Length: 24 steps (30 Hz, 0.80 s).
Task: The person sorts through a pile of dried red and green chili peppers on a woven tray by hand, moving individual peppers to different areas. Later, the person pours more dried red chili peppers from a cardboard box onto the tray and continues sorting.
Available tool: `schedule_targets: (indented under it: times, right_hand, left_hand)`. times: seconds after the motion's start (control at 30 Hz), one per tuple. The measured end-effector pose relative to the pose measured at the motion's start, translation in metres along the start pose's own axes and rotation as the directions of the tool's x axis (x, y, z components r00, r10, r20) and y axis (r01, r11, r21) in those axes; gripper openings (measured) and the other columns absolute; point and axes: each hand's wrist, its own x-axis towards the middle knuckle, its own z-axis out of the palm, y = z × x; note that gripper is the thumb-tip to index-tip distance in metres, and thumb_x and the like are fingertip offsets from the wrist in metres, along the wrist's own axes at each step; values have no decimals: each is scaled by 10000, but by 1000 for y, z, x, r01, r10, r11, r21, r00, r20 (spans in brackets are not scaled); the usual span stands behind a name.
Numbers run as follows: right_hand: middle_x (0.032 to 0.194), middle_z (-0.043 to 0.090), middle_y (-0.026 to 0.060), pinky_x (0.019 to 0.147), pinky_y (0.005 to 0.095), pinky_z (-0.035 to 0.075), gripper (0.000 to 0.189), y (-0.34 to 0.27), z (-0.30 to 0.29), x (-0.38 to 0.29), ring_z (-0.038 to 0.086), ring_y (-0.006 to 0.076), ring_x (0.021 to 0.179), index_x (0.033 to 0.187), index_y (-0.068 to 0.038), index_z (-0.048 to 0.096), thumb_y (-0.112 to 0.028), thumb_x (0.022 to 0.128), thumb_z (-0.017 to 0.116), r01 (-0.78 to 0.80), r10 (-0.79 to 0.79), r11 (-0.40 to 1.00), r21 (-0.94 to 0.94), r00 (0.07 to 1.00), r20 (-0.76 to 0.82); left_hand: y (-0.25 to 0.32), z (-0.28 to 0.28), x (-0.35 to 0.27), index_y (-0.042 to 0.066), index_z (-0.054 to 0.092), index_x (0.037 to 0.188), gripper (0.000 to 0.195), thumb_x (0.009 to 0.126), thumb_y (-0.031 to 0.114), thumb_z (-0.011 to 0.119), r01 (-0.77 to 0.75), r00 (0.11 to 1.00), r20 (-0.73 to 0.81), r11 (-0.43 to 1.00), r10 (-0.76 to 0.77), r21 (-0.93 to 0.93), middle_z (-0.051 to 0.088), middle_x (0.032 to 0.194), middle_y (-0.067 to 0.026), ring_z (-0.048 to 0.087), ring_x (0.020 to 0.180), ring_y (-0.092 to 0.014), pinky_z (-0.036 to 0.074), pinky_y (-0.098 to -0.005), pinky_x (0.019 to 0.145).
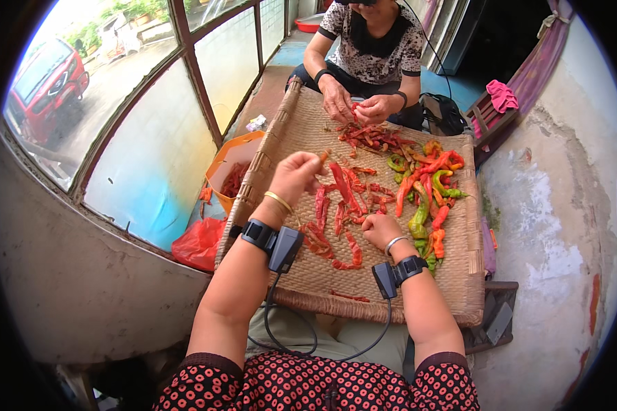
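Observation:
Dried red chili peppers [354, 205] lie spread over a woven wicker tray [308, 287] before me. My left hand [297, 174] is raised above the tray's left part, its thumb and forefinger pinching a small orange-brown piece, seemingly of a pepper. Lower and to the right, my right hand [383, 231] is curled low over the tray beside the red peppers; whether its fingers hold something is hidden. Fresher green and red peppers [419, 210] form a heap right of it. A pile of dark red dried peppers [373, 137] lies at the far side.
Across the tray a person [370, 56] handles a red pepper with both hands. Left of the tray stand an orange-rimmed container [226, 154] with dried peppers and a red plastic bag [199, 244]. Windows flank the left, a plastered wall [550, 216] the right.

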Motion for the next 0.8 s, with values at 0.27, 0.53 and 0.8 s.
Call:
schedule_targets:
  times: [0.27,0.53,0.8]
  right_hand:
    - [660,569,24,536,234,438,109,-2,0,2,535,100,597,766,-38,580,-95,677,601,24,-12,784,620,1000,-24]
    - [628,544,2,429,178,393,46,-11,0,-2,496,56,495,773,-40,550,-57,734,564,42,17,528,848,998,-59]
    - [648,554,21,425,188,405,42,-20,3,-6,530,78,539,784,-22,539,-51,754,541,87,-52,485,870,996,-71]
  left_hand:
    - [-4,-45,17,34,338,1131,338,826,117,457,-366,858,-508,785,77,-500,475,1026,-88,541,844,-201,487,-260,619]
    - [-27,18,-7,17,509,1042,284,813,185,503,43,946,249,843,-206,536,573,760,-33,535,558,-77,449,-211,497]
    - [-61,38,-25,10,568,863,276,791,274,534,42,816,362,670,-451,742,581,663,-41,549,524,-101,458,-231,487]
